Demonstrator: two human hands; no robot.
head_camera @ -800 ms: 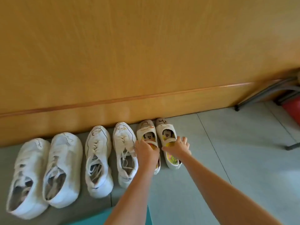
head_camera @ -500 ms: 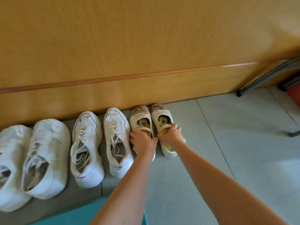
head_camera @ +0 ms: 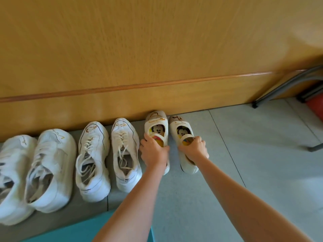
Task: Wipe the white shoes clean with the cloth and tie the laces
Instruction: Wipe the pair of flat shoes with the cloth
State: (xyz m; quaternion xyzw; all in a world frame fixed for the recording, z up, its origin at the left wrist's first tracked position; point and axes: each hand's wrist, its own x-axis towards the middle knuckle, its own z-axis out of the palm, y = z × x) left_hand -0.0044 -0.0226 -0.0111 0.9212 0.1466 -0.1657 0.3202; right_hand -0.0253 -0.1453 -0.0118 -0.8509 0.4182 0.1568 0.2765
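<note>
**A:** How far along is this?

**B:** Barely started, I reckon. The left hand [head_camera: 153, 152] grips one small cream strap shoe with a cartoon insole [head_camera: 156, 119]. The right hand [head_camera: 194, 148] is curled round the strap of its twin [head_camera: 175, 127], at the row's right end. No cloth in sight. The toes have brown marks, and the white lace-up sneakers [head_camera: 125, 151] have loose laces.

**A:** And the room?

**B:** Grey tile floor [head_camera: 262, 172], wooden panel wall [head_camera: 157, 49] behind, dark metal chair legs [head_camera: 279, 84] far right.

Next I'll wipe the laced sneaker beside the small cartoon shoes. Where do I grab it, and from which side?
Probably the heel rim of the sneaker, from above on the near side: its heel faces you, its toe points at the wall, and its mouth gapes under loose laces. A second sneaker and the small shoe in the left hand crowd its sides.
</note>
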